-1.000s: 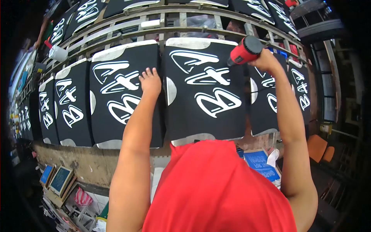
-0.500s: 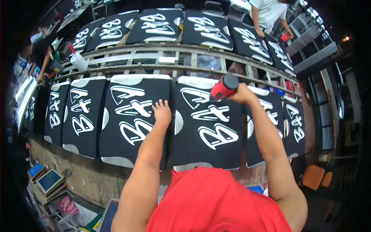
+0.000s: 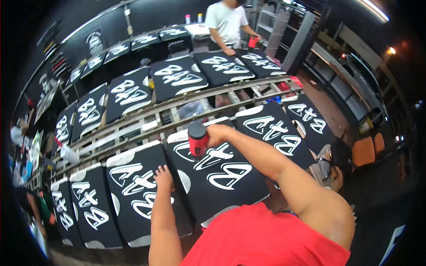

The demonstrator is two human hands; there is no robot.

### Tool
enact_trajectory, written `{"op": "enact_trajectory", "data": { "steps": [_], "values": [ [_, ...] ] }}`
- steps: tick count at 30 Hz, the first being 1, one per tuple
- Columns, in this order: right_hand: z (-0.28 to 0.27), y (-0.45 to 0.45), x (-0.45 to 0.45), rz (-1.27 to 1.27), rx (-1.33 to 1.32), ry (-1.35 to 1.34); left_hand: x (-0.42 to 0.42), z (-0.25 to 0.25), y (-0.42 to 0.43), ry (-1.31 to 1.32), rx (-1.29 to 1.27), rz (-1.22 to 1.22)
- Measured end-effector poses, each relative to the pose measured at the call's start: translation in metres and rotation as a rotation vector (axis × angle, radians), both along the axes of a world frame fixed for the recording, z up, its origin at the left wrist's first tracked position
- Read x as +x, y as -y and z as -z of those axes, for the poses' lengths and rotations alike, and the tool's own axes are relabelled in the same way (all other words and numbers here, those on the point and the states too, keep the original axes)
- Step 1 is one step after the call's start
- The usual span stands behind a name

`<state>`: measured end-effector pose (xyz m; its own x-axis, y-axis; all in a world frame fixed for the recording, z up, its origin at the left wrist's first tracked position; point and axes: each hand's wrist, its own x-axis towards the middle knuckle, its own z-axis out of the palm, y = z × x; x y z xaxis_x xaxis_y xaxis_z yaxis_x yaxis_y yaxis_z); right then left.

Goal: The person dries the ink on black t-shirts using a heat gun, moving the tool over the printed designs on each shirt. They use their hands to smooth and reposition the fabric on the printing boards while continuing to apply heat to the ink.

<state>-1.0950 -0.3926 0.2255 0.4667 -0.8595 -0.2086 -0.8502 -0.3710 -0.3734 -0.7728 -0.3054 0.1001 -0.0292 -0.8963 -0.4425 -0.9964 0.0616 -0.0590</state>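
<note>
Over black shirts [image 3: 202, 199], the right hand [image 3: 216, 134] grips a heat gun [image 3: 198, 140] that could burn them if too near; the open left hand [image 3: 163, 178] is empty.

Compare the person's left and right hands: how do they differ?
The left hand is open, fingers spread; the right hand is closed around a red-and-black heat gun.
The left hand is at one black printed fabric panel; the right hand is over the neighboring panel.
Both hands are bare.
</note>
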Motion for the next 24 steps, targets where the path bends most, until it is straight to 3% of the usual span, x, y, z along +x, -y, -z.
{"op": "enact_trajectory", "data": {
  "steps": [3,5,8,10,12,13,14,15,16,18,19,22,24],
  "values": [
    [-0.012,-0.006,0.013,0.034,-0.077,-0.104,0.0,-0.002,0.004,0.027,0.083,0.014],
    [-0.013,0.0,0.015,-0.025,0.139,-0.107,0.002,0.006,0.004,0.04,0.097,0.017],
    [-0.015,-0.002,0.028,0.038,0.098,-0.07,-0.004,-0.01,0.005,0.036,0.141,0.001],
    [-0.038,-0.017,0.042,0.028,-0.076,-0.07,-0.007,-0.014,-0.002,0.107,0.154,0.04],
    [-0.016,0.005,0.048,0.056,0.059,-0.081,-0.006,0.001,0.0,0.09,0.13,0.027],
    [0.004,0.02,0.048,0.037,0.135,0.022,0.001,0.029,0.009,0.036,-0.023,0.043],
    [0.02,0.029,0.049,0.032,-0.014,0.012,0.012,0.057,0.005,-0.014,-0.165,0.034],
    [-0.014,0.021,0.058,-0.004,-0.034,-0.143,0.013,0.064,0.005,-0.118,-0.319,0.011],
    [0.001,0.035,0.06,-0.085,-0.111,-0.13,0.016,0.089,0.009,-0.157,-0.492,0.041],
    [0.001,0.037,0.069,-0.012,-0.112,-0.047,0.006,0.036,-0.013,-0.076,-0.365,0.038],
    [-0.027,0.031,0.078,0.02,0.043,-0.142,0.008,0.042,-0.006,-0.077,-0.249,0.025],
    [-0.027,0.037,0.082,-0.045,0.004,0.109,0.003,0.03,-0.005,0.03,-0.085,0.003],
    [-0.018,0.043,0.09,-0.075,-0.091,0.051,0.002,0.021,-0.004,0.061,-0.022,0.007]
  ]
}}
